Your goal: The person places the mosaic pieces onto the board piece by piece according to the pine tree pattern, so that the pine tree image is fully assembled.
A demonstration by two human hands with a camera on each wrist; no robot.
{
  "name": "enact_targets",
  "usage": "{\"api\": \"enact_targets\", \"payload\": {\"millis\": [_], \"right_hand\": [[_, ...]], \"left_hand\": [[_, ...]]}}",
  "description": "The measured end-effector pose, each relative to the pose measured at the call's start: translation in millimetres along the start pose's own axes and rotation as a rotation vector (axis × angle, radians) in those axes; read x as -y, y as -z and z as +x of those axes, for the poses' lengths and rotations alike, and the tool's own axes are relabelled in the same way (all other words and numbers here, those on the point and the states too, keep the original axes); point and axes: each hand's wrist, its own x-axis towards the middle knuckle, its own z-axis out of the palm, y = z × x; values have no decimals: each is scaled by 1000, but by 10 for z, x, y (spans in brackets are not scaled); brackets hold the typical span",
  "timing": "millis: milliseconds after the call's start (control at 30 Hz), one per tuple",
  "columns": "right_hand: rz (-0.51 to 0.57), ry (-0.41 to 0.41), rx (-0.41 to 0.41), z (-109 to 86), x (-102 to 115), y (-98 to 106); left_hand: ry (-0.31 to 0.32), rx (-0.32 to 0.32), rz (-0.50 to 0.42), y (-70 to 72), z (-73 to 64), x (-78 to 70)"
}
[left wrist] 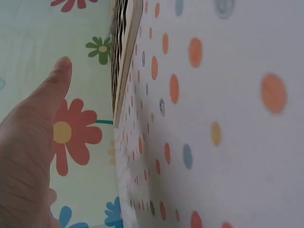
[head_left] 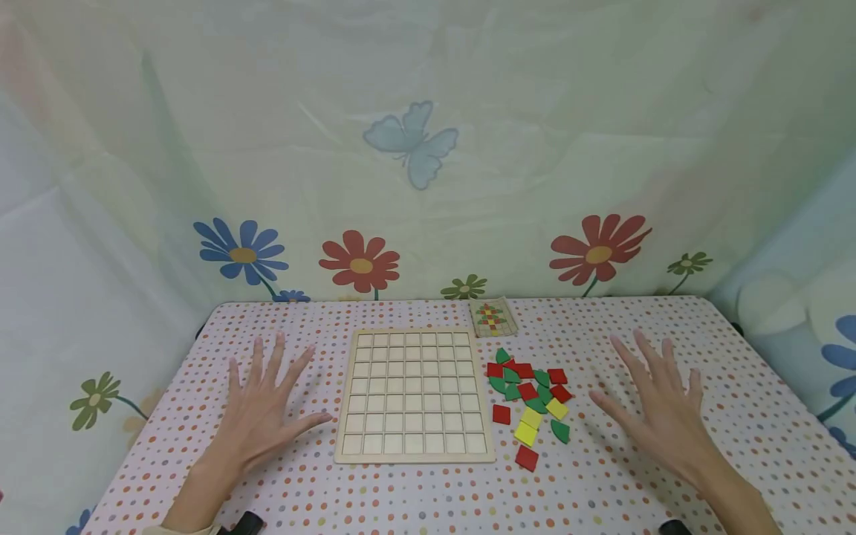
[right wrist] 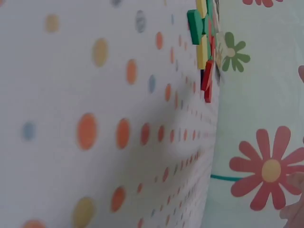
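Note:
In the head view a pale wooden grid board (head_left: 414,455) lies flat in the middle of the table, its square cells bare. To its right is a loose pile of red squares (head_left: 501,414), yellow squares (head_left: 525,433) and green quarter-round tiles (head_left: 560,431). A small pattern card (head_left: 493,318) with a tree-like design lies behind the pile. My left hand (head_left: 261,412) hovers left of the board with fingers spread, holding nothing. On the far side of the tiles, my right hand (head_left: 658,412) is likewise spread and holds nothing.
A dotted cloth (head_left: 401,498) covers the table. Behind it hangs a pale curtain (head_left: 508,163) printed with flowers and a butterfly. Dark bands show at both wrists, including a black device (head_left: 247,524) by the left one.

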Motion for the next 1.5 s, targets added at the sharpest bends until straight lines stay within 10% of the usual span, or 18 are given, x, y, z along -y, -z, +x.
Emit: {"api": "enact_targets", "payload": {"millis": [533, 1033, 1500], "right_hand": [[328, 81, 228, 605, 506, -188], [314, 87, 391, 955, 535, -586], [244, 79, 374, 994, 560, -656]], "left_hand": [[-29, 127, -183, -181, 84, -251], [-8, 255, -325, -261, 159, -397], [-26, 322, -308, -319, 144, -375]]}}
